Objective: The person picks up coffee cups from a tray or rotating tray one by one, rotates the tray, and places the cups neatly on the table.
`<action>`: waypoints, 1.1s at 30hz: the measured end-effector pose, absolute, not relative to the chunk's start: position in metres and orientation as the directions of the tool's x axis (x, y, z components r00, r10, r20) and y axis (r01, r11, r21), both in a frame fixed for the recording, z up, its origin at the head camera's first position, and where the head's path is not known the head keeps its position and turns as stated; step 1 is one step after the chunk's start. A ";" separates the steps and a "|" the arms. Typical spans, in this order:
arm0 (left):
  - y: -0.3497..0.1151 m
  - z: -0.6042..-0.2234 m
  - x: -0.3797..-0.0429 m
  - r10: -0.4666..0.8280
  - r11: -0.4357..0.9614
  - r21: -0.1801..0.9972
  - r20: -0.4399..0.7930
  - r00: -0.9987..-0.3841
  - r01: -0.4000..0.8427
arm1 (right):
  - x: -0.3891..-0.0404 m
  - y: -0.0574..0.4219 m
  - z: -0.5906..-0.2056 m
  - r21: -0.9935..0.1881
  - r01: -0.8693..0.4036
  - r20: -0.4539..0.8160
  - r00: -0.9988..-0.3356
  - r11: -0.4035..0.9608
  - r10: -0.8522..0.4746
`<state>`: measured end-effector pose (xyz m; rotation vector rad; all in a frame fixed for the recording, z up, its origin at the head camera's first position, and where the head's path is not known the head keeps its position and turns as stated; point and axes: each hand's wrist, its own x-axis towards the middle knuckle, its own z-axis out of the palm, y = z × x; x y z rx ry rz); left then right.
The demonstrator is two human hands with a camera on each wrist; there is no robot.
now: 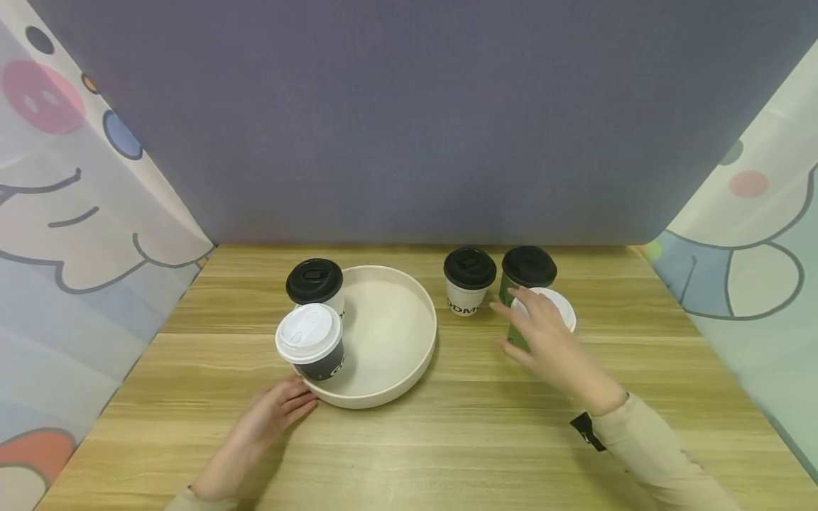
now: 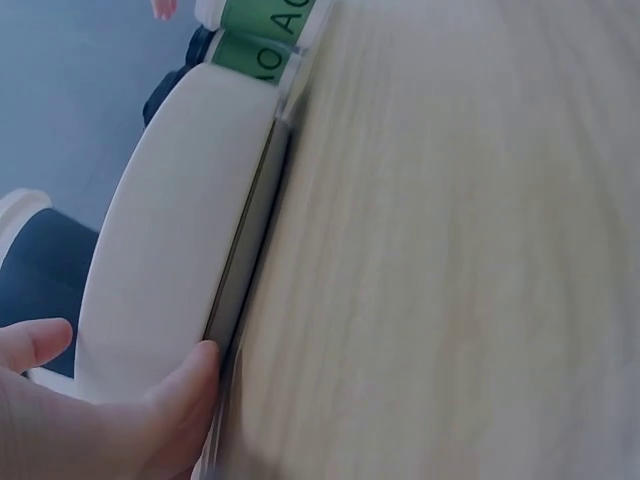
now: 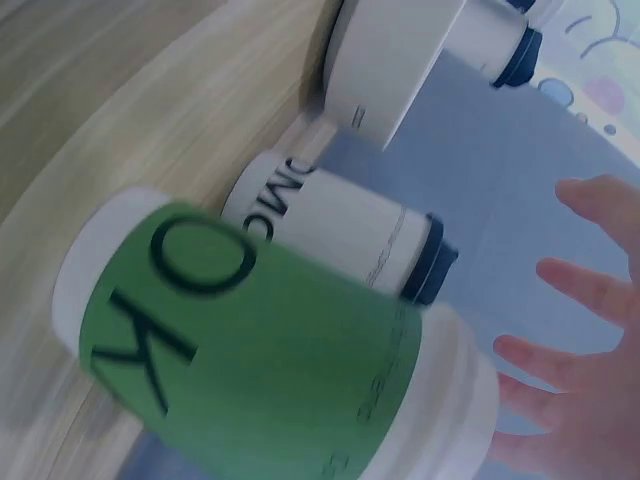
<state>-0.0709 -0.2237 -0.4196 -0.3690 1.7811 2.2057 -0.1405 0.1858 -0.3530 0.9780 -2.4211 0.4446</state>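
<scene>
At far left, a curtain (image 1: 57, 156) with cartoon print is cut off by the frame edge. At lower left, the left hand (image 1: 268, 415) rests fairly straight fingers against the plate's outer wall; some fingertips are hidden at the rim.

The plate (image 1: 390, 333), just left of centre, is the only one, and two cups stand upright along its left side. The dark cup (image 1: 322, 362), white-lidded, is in front, its lettering partly turned away. It hides much of the left white cup (image 1: 314, 280), which has a black lid. In the left wrist view the dark cup is cut off at the left edge.

Right of centre stand three more cups, making five: two white, two green, one dark; three lids are black, two white. The right white cup (image 1: 465, 297) is unobstructed. The back green cup (image 1: 529, 264), black-lidded, is mostly covered by the front green cup (image 1: 564, 305) and the right hand (image 1: 546, 337). That hand is open, fingers spread beside the front green cup's white lid; whether it touches, I cannot tell. A black tab (image 1: 586, 431) shows by its sleeve (image 1: 652, 447).

The table (image 1: 409, 454) is wood-grained, with a grey-blue panel (image 1: 422, 121) filling the upper frame and a second printed curtain (image 1: 748, 248) at far right.
</scene>
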 end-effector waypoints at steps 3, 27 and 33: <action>-0.229 -0.419 -0.074 0.023 -0.215 0.898 -0.390 -0.921 -0.385 | -0.140 0.178 -0.356 -0.086 -0.745 0.569 -0.582 0.661 -0.581; -0.277 -0.405 -0.121 0.181 -0.251 0.875 -0.378 -0.908 -0.415 | -0.127 0.108 -0.379 -0.090 -0.834 0.348 -0.539 0.545 -0.767; -0.280 -0.404 -0.131 0.230 -0.269 0.856 -0.387 -0.893 -0.441 | -0.123 0.091 -0.381 -0.090 -0.855 0.321 -0.511 0.511 -0.797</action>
